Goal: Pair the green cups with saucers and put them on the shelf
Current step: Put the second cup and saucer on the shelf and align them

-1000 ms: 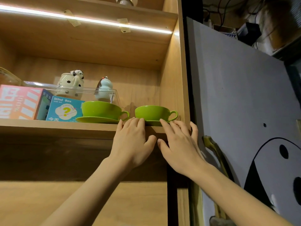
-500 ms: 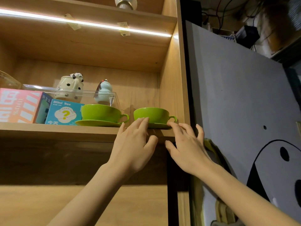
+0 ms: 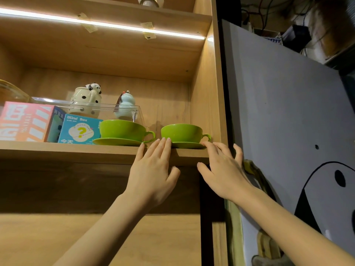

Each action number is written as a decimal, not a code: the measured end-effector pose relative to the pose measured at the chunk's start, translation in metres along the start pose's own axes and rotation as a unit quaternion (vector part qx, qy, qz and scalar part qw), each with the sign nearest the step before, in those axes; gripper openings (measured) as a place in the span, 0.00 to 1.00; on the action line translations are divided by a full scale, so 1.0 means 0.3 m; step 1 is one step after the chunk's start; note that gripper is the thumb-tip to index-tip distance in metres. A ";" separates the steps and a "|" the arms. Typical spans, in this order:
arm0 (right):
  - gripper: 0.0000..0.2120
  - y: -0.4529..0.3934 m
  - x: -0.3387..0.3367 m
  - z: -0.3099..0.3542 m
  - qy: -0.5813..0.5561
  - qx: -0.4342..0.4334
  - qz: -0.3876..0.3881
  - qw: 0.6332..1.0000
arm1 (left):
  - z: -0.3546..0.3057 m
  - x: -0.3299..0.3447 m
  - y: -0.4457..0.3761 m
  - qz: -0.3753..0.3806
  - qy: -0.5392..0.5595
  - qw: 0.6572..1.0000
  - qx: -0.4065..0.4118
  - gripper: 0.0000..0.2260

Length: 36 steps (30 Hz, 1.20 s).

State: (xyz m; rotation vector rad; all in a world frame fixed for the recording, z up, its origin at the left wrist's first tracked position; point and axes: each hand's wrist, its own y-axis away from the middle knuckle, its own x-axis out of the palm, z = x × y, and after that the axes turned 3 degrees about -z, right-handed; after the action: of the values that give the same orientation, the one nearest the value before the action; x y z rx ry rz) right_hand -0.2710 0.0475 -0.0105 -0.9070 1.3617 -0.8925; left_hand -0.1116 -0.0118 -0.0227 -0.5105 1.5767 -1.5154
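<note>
Two green cups stand on green saucers on the wooden shelf (image 3: 57,150). The left cup (image 3: 123,130) sits on its saucer (image 3: 115,142), handle to the right. The right cup (image 3: 181,133) sits on its saucer (image 3: 189,145) close to the cabinet's side wall. My left hand (image 3: 153,169) lies flat against the shelf's front edge, fingertips touching the right saucer's left rim. My right hand (image 3: 222,169) is spread at the shelf's right end, its fingertips at the saucer's right rim below the cup handle. Neither hand grips anything.
Behind and left of the cups are a blue "Blind Box" carton (image 3: 79,129), a pink box (image 3: 25,121) and a clear tray (image 3: 86,108) holding a panda pot and a pale blue gourd figurine. A grey painted board (image 3: 288,112) leans to the right of the cabinet.
The right cup and saucer have slid slightly deeper onto the shelf. Both hands spread a little wider along the shelf edge.
</note>
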 end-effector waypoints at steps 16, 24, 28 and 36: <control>0.21 0.012 0.030 -0.010 -0.042 -0.018 -0.065 0.997 | 0.022 0.008 0.002 -0.006 0.035 0.999 0.008 0.36; 0.23 0.014 0.079 -0.034 -0.019 -0.049 -0.115 0.992 | 0.029 0.016 0.007 0.000 0.031 0.999 0.017 0.35; 0.23 0.022 0.078 -0.032 -0.017 -0.042 -0.107 0.993 | 0.035 0.012 0.022 0.010 -0.025 0.999 0.037 0.35; 0.27 0.023 -0.026 -0.021 -0.014 -0.042 0.059 0.997 | 0.041 -0.050 -0.009 0.124 -0.035 0.991 0.038 0.35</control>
State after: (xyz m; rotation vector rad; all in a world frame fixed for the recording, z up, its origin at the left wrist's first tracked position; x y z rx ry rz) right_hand -0.2775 0.0574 -0.0137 -0.8902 1.4212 -0.7347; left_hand -0.0943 -0.0079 -0.0142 -0.3079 1.4636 -1.3491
